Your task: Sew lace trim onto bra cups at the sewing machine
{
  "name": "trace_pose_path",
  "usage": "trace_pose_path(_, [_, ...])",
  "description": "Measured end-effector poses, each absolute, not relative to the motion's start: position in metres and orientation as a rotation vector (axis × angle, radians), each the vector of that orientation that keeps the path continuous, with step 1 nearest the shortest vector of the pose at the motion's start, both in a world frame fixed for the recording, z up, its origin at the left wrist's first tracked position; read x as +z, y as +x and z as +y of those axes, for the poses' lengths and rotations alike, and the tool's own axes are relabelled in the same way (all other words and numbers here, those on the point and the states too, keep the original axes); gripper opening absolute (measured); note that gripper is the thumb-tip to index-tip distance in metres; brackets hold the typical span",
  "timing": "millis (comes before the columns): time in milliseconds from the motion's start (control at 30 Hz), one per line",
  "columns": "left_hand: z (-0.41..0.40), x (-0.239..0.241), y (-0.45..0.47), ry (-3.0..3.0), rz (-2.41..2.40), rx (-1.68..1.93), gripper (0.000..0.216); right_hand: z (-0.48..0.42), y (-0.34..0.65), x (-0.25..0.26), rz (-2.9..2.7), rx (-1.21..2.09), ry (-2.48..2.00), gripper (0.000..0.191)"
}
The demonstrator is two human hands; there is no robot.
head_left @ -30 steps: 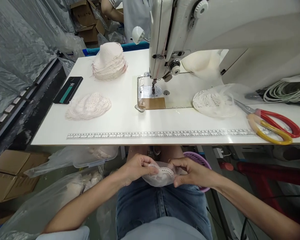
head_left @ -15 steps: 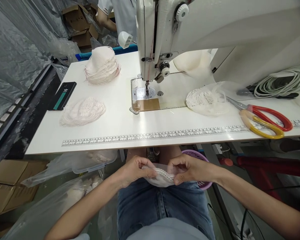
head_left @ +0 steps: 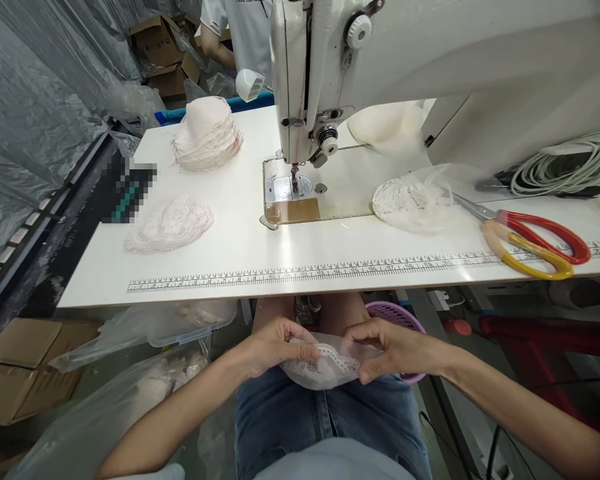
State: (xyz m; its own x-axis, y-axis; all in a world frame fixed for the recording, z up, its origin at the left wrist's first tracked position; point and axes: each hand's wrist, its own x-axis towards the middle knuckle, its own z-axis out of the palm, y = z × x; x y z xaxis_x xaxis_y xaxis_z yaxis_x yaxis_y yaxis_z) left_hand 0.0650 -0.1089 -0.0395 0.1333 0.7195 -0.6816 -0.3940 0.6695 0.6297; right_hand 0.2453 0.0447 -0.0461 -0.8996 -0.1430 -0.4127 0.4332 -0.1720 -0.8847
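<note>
Over my lap, below the table's front edge, I hold a white sheer lace piece [head_left: 325, 367] with a scalloped, dotted trim across it. My left hand [head_left: 285, 347] pinches its left side between thumb and fingers. The right side is gripped by my right hand [head_left: 385, 350], thumb below and fingers partly behind the sheer fabric. Straight ahead on the white table [head_left: 240, 240] stands a sewing machine [head_left: 300, 80], its needle and presser foot above the metal plate. Another lace piece [head_left: 173, 223] lies flat to the left of the plate.
A stack of pale cup-shaped pieces [head_left: 207, 133] stands at the back left. Scissors [head_left: 525, 240] with red and yellow handles lie at right beside white lace [head_left: 410, 200]. A purple basket [head_left: 395, 313] is under the table. A person [head_left: 240, 33] is beyond it.
The lace piece has opened out wider and sunk slightly toward my lap. My right hand has shifted a little to the right, and the view has moved slightly.
</note>
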Motion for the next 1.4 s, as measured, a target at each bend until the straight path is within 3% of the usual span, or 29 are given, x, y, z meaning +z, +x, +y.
trace_pose_path(300, [-0.105,-0.036,0.071,0.402,1.300,0.855,0.036,0.021,0.228,-0.046,1.842,-2.262,0.604,0.025])
trace_pose_path(800, [-0.125,-0.034,0.060,0.391,1.308,0.867,0.032,0.028,0.234,-0.053,1.663,-2.248,0.638,0.028])
trace_pose_path(1400, [-0.131,-0.034,0.061,0.274,1.246,1.023,0.045,0.018,0.223,-0.049,1.695,-2.247,0.747,0.031])
